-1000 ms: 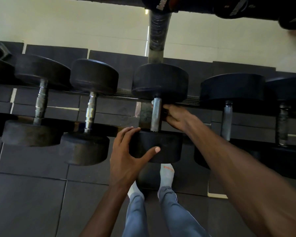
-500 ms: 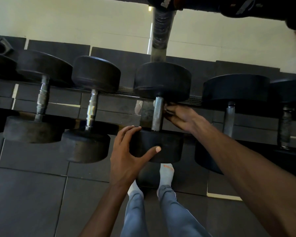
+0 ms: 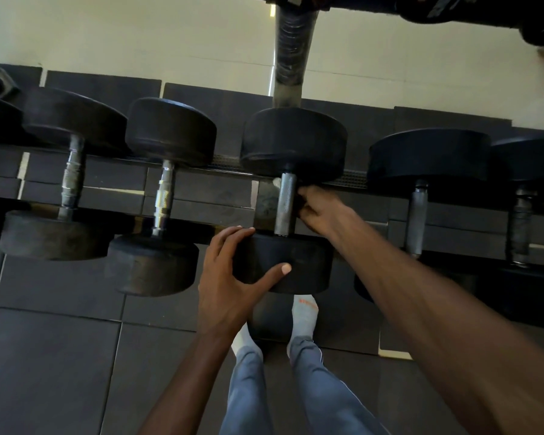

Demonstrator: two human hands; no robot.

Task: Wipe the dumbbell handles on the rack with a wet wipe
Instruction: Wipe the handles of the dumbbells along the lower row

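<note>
Right hand (image 3: pixel 319 208) curls round the centre dumbbell's handle (image 3: pixel 285 204); no wipe shows. Left hand (image 3: pixel 233 277), fingers spread, steadies the near head (image 3: pixel 299 262). Best hold that firm and rub the handle's whole length.

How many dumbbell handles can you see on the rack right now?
5. From the left: handle, handle, the middle one at the right hand, then handle and handle. More may sit beyond the left edge.
</note>
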